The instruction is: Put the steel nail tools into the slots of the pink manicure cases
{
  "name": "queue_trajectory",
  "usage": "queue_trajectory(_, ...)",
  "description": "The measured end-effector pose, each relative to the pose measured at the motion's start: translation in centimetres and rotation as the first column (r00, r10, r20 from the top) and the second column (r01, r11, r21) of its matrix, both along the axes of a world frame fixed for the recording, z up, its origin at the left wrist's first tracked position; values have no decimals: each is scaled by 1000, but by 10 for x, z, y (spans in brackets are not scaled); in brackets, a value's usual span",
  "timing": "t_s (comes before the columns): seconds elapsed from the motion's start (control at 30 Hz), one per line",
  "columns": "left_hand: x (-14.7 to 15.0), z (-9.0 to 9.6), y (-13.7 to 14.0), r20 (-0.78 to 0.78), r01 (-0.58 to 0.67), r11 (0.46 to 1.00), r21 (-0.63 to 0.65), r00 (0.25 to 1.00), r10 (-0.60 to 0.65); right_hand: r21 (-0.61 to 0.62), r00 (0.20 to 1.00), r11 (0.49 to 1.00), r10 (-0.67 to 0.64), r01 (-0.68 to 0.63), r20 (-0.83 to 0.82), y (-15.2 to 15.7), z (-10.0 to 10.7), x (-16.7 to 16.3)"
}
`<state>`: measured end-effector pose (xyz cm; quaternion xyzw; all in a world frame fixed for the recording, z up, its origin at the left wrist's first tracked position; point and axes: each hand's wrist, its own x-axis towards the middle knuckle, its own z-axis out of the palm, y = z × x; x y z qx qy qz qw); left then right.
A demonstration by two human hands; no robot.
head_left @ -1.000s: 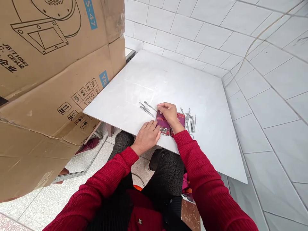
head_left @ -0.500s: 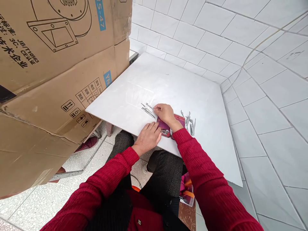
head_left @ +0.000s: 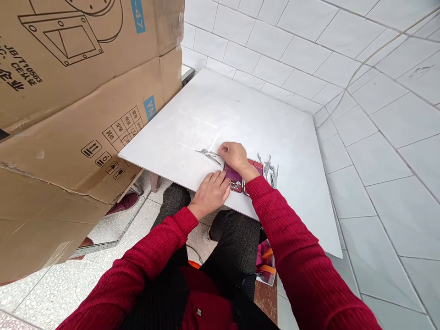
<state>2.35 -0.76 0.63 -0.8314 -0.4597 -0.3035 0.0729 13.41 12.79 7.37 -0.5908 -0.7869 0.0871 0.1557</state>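
Observation:
A manicure case (head_left: 233, 176), red-edged with a purple inside, lies unfolded on the white board. My left hand (head_left: 211, 190) rests at its left half, fingers stretched out and lying flat on the edge. Small silver tools (head_left: 235, 184) sit in the lower part of that half. My right hand (head_left: 235, 156) reaches over the case with thumb and fingertips pinched together; whatever they hold is hidden. Right beside those fingertips is a small group of thin metal tools (head_left: 210, 156). To the right of the case lie several silver nippers and clippers (head_left: 270, 169).
A white board (head_left: 292, 211) forms the tabletop, with tiled walls (head_left: 378, 137) behind and to the right. Large cardboard boxes (head_left: 85, 105) stand close on the left. A bag with pink and orange contents (head_left: 265, 263) is below the board, by my leg.
My right hand has shifted slightly up and left. The upper thin tool now lies across the others in the group. My left hand stays on the case; the view has tilted slightly.

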Motion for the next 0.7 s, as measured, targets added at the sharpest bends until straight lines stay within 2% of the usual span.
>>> queue_trajectory(0.2, 0, -1, 1, 7, 14, 1000, -5, 1000, -14, 47, 994, 996, -72, 76, -83, 0, 10, 24)
queue_trajectory(0.7, 0, 0, 1, 1, 12, 1000, -11, 1000, -12, 0, 998, 1000, 10, -10, -66, -2, 5, 30)
